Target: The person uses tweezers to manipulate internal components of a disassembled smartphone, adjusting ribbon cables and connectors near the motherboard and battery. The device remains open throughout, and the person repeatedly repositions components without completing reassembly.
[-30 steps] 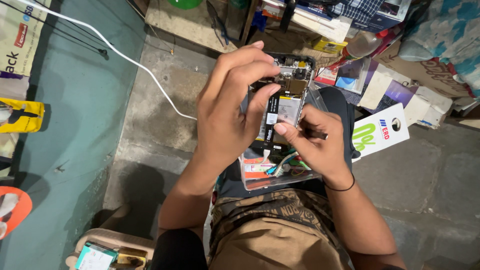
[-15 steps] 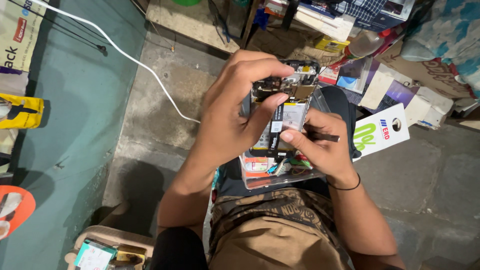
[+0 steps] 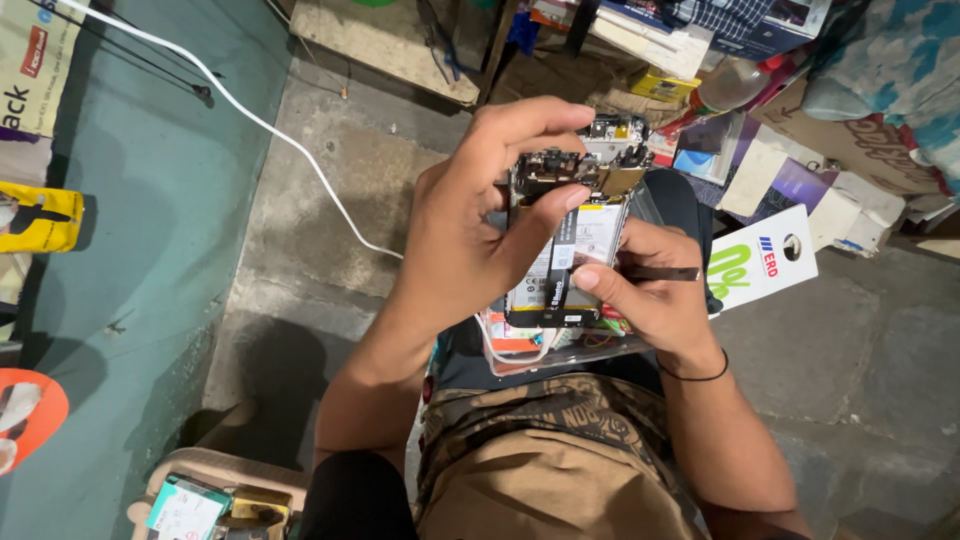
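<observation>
Where the head view looks down over the lap: opened smartphone, back cover off, flat rectangular body held upright above the knees and over a clear plastic tray of small parts. Upper end bare: dark circuit board with metal shields and gold-toned contacts, rough and uneven in outline. Lower two thirds covered by a battery, smooth, white-labelled face with a black strip along its left side and bottom edge.

Left hand: closed around the phone's left edge and back, fingers curled over the top, thumb pressed flat across the front at the seam between board and battery. Right hand: closed on the phone's lower right edge, forefinger tip touching the battery face, thin dark tool pinched between the fingers and pointing right. Black elastic band round the right wrist.

Surroundings: grey concrete floor, worn and stained; white cable curving across it; teal mat at left; white card with green and blue print just right of the hands; cardboard boxes and packets heaped at upper right; camouflage-patterned shorts below.
</observation>
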`<state>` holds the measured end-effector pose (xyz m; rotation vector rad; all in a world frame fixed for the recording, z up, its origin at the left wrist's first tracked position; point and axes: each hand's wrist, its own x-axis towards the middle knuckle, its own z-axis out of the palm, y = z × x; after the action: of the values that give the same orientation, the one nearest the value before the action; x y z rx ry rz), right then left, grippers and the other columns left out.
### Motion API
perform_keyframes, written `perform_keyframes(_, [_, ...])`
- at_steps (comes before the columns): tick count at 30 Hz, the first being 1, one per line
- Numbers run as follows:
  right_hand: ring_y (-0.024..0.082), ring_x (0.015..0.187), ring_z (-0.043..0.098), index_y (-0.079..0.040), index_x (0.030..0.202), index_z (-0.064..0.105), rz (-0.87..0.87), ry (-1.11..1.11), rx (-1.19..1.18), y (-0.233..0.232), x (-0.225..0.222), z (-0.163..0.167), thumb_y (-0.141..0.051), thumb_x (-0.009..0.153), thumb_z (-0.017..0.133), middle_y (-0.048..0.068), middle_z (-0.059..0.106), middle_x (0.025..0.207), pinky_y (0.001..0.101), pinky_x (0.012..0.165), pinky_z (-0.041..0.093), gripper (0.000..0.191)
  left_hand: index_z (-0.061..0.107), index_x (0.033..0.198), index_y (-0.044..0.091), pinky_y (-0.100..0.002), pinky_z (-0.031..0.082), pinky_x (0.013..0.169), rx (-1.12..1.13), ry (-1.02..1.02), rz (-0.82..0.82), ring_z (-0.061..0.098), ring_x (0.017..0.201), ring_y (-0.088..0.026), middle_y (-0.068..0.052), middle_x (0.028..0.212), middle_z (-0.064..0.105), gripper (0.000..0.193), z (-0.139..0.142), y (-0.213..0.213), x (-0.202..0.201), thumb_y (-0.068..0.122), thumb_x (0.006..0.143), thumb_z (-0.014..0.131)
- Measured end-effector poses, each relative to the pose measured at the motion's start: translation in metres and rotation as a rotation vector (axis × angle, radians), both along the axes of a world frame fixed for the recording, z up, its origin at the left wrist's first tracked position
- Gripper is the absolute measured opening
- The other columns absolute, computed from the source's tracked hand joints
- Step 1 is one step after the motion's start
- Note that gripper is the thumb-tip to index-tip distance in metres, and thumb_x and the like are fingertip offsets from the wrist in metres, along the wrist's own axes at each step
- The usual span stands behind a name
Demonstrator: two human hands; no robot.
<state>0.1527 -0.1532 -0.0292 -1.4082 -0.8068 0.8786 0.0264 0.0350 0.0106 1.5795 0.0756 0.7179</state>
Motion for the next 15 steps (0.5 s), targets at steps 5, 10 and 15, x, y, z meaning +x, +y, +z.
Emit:
perform_keyframes(5, [0.007, 0.086, 0.063, 0.004, 0.11, 0.071, 0.017, -0.009, -0.016, -0.001, 0.0, -0.001, -0.006, 0.096, 0.075, 0.004, 0.072, 0.098, 0.0223, 0.075, 0.051, 0.018, 0.05, 0.139, 0.0, -0.021, 0.062, 0.094, -0.065, 0.023, -0.023, 0.07, 0.118, -0.014, -0.009, 0.139, 0.062, 0.033, 0.008, 0.001, 0.0, -0.005, 0.112, 0.069])
perform_keyframes(10, [0.007, 0.09, 0.065, 0.004, 0.112, 0.07, 0.009, -0.002, -0.025, 0.0, 0.0, -0.002, -0.007, 0.095, 0.075, 0.004, 0.073, 0.101, 0.0232, 0.08, 0.053, 0.021, 0.051, 0.134, 0.0, -0.02, 0.057, 0.082, -0.321, 0.241, -0.035, 0.07, 0.098, -0.01, -0.01, 0.113, 0.072, 0.041, 0.018, 0.0, 0.0, -0.002, 0.097, 0.068])
perform_keyframes(15, [0.008, 0.091, 0.065, 0.005, 0.111, 0.07, 0.017, -0.034, -0.026, -0.001, 0.001, -0.002, -0.006, 0.095, 0.076, 0.004, 0.073, 0.101, 0.0236, 0.082, 0.054, 0.02, 0.051, 0.136, 0.0, -0.016, 0.057, 0.085, -0.218, 0.075, -0.02, 0.071, 0.104, -0.006, -0.01, 0.122, 0.072, 0.037, 0.016, 0.001, 0.002, 0.0, 0.107, 0.074])
